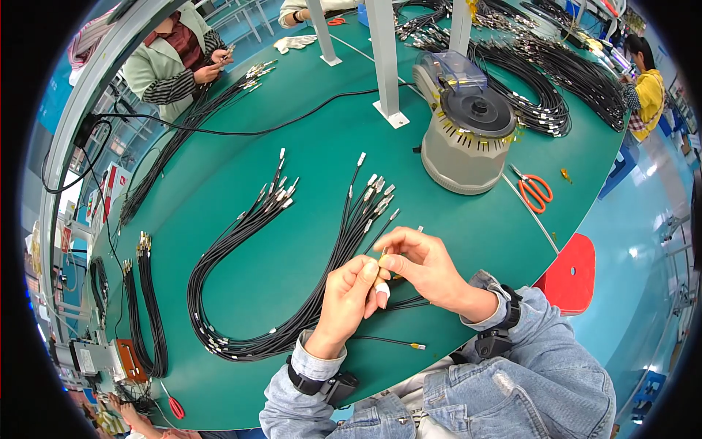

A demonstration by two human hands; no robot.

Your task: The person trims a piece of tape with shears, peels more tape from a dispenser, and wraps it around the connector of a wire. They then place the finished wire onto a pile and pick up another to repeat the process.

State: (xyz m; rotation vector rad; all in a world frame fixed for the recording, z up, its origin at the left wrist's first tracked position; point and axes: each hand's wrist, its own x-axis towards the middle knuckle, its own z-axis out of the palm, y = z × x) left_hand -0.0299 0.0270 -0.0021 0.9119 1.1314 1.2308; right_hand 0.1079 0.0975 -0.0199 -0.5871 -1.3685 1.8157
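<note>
My left hand [349,294] and my right hand [431,272] meet above the near part of the green table. Both are closed in a pinch, fingertips together. A black cable appears to run into my left fingers, its tip mostly covered. What my right thumb and forefinger pinch is too small to make out. Something white wraps a fingertip of my left hand. Beside the left hand, a thick bundle of black cables [272,341] bends in a U, its metal and white-tagged ends pointing away. A loose cable end [417,346] lies just below my hands.
A round beige tape dispenser [466,157] stands ahead to the right, with orange-handled scissors [536,193] beside it. Grey posts [385,66] rise from the table [307,157]. More cable bundles [150,314] lie left and far right. A red stool [572,274] stands right. Co-workers sit around.
</note>
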